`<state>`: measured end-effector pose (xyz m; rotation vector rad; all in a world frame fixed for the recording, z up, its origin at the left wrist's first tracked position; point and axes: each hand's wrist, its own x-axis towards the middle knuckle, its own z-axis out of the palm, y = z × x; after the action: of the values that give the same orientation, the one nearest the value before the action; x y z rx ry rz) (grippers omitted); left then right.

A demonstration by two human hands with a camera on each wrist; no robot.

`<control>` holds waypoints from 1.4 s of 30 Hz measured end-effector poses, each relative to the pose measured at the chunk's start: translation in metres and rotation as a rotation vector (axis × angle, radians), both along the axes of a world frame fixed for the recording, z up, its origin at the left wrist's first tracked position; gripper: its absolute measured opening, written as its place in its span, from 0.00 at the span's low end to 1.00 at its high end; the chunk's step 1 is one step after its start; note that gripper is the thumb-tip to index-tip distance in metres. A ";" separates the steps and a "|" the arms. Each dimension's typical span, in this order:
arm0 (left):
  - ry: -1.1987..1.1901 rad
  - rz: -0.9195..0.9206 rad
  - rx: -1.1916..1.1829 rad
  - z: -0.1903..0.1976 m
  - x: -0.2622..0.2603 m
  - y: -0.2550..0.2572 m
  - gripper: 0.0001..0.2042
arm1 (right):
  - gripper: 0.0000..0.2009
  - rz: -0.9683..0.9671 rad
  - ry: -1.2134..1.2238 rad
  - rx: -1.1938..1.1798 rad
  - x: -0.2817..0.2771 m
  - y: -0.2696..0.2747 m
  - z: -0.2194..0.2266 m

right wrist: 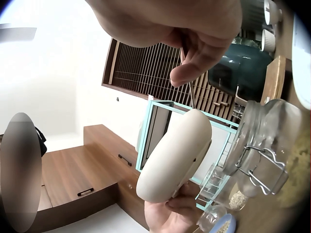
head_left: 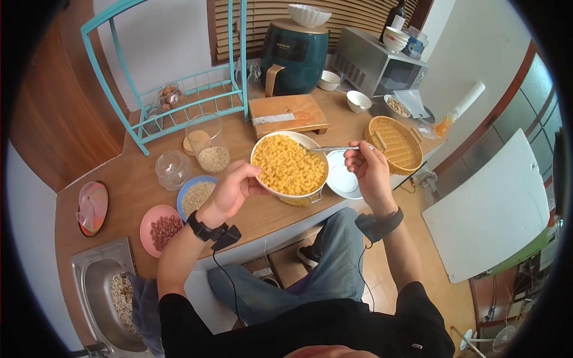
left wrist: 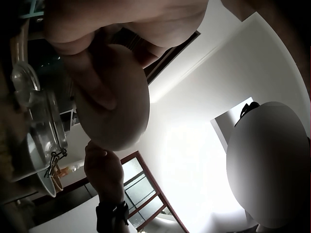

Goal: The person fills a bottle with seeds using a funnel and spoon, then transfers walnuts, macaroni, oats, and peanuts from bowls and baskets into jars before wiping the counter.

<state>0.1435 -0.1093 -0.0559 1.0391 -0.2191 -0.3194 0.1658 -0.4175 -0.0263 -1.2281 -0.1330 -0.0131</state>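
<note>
My left hand (head_left: 230, 190) grips the left side of a white bowl (right wrist: 175, 158) heaped with yellow elbow macaroni (head_left: 286, 164). Its fingers support the bowl from below in the left wrist view. My right hand (head_left: 371, 174) pinches the handle of a metal spoon (head_left: 339, 148), whose head dips into the pasta and is hidden there. Under the bowl stands a glass jar (right wrist: 262, 145) with a wire clasp, mostly covered in the head view; yellow macaroni shows at its bottom. To the bowl's right lies a white plate (head_left: 345, 179).
Left of the bowl are a blue plate (head_left: 184, 190) of grain, a pink plate (head_left: 146, 230) of reddish nuts and glass jars (head_left: 173, 170). A wooden board (head_left: 286, 113) stands behind, a wicker basket (head_left: 394, 146) to the right. The sink (head_left: 89, 280) is at lower left.
</note>
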 end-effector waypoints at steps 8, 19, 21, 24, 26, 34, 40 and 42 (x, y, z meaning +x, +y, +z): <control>-0.035 -0.059 0.023 -0.013 0.012 -0.002 0.16 | 0.15 -0.046 -0.033 -0.039 -0.008 -0.003 0.000; 0.002 0.001 -0.036 -0.043 0.019 -0.004 0.17 | 0.14 -0.070 0.007 -0.004 -0.007 -0.007 -0.020; 0.020 0.019 -0.040 -0.041 0.016 -0.005 0.17 | 0.14 -0.063 0.005 -0.011 -0.007 -0.005 -0.020; 0.007 0.029 -0.010 -0.037 0.017 -0.003 0.17 | 0.14 -0.068 -0.007 -0.019 -0.011 -0.001 -0.013; -0.013 0.035 0.005 -0.036 0.018 -0.001 0.18 | 0.14 -0.086 -0.015 -0.015 -0.013 0.000 -0.011; -0.008 0.129 0.022 -0.024 0.013 0.001 0.17 | 0.14 -0.114 -0.053 0.010 -0.009 -0.002 0.000; -0.009 0.169 0.076 -0.018 0.014 0.006 0.16 | 0.13 -0.116 -0.081 -0.011 -0.010 -0.008 0.011; -0.018 0.186 0.102 -0.019 0.018 0.010 0.16 | 0.14 -0.118 -0.091 -0.006 -0.011 -0.014 0.012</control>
<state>0.1610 -0.0992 -0.0746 1.1544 -0.1217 -0.1539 0.1543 -0.4312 -0.0141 -1.2401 -0.1396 -0.1713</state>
